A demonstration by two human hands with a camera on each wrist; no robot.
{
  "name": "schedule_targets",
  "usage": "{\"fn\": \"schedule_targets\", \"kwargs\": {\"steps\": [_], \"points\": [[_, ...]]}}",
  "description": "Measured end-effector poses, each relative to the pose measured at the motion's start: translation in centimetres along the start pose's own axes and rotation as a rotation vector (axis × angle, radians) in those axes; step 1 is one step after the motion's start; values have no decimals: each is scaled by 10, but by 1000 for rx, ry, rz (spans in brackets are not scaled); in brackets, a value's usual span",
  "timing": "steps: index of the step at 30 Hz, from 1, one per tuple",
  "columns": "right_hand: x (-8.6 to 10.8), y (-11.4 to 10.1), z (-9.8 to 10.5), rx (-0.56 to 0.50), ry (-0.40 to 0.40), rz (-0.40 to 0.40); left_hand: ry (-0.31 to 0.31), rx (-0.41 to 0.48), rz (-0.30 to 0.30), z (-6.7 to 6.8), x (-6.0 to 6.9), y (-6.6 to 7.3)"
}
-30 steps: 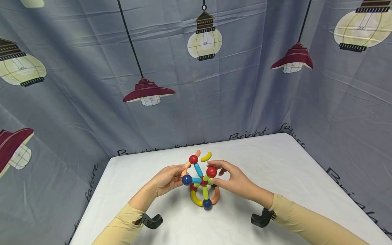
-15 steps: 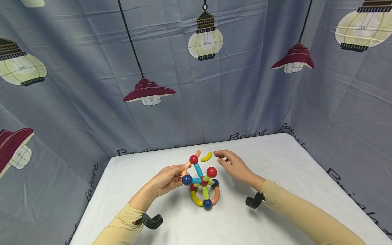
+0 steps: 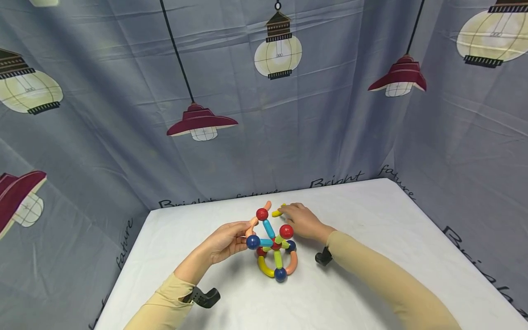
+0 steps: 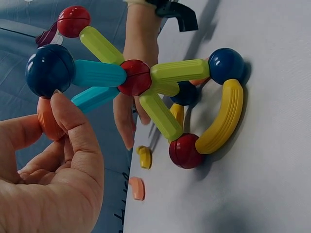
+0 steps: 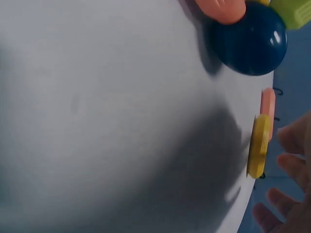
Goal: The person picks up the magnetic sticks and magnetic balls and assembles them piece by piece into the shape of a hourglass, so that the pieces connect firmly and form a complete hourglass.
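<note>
Magnetic sticks and balls are joined into a standing frame around a central red ball (image 4: 135,77). My left hand (image 3: 226,242) pinches an orange curved stick (image 4: 48,119) between thumb and fingers, just under a blue ball (image 4: 50,70) at the frame's left side. Lime and light-blue sticks reach out from the red centre. Behind the frame, my right hand (image 3: 304,222) is over the table at a loose yellow curved stick (image 5: 259,145), partly covering it in the head view. Its fingers look spread and apart from that stick in the right wrist view.
A loose orange curved stick (image 3: 268,205) lies beside the yellow one near the back of the white table (image 3: 350,206). Grey-blue curtains (image 3: 321,114) with printed lamps hang behind. The frame's base ring includes a yellow curved stick (image 4: 223,119) on the table.
My right hand has left the frame's upper red ball, moved back, then left to the loose yellow stick. My left hand keeps its pinch in the same place.
</note>
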State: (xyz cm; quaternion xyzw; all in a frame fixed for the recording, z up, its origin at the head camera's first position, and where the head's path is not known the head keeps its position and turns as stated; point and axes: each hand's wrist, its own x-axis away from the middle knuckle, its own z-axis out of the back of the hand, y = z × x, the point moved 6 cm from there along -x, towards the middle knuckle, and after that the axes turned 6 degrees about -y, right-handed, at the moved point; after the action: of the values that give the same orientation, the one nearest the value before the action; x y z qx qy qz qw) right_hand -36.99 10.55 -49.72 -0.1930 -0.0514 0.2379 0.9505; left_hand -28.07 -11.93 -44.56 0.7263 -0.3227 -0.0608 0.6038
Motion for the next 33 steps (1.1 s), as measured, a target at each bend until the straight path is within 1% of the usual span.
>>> {"fn": "schedule_targets", "kwargs": {"steps": [4, 9, 12, 18, 21, 24, 28, 33], "points": [[-8, -1, -4, 81, -52, -2, -7, -7, -2, 0, -1, 0], [-13, -3, -8, 134, -95, -13, -12, -2, -1, -1, -1, 0], [-13, -1, -11, 167, -107, -21, -10, 2, 2, 0, -1, 0], [-13, 4, -13, 208, -102, -38, 0, 2, 8, 1, -1, -1], [-11, 8, -10, 215, -95, -42, 1, -2, 10, 1, -2, -1], [-7, 11, -6, 226, -79, -29, -4, -6, 6, 1, -1, 0], [1, 18, -2, 259, -50, -2, -11, -12, 3, 1, -1, 0], [18, 22, 5, 284, -21, 38, -15, -21, 2, 2, -1, -1]]}}
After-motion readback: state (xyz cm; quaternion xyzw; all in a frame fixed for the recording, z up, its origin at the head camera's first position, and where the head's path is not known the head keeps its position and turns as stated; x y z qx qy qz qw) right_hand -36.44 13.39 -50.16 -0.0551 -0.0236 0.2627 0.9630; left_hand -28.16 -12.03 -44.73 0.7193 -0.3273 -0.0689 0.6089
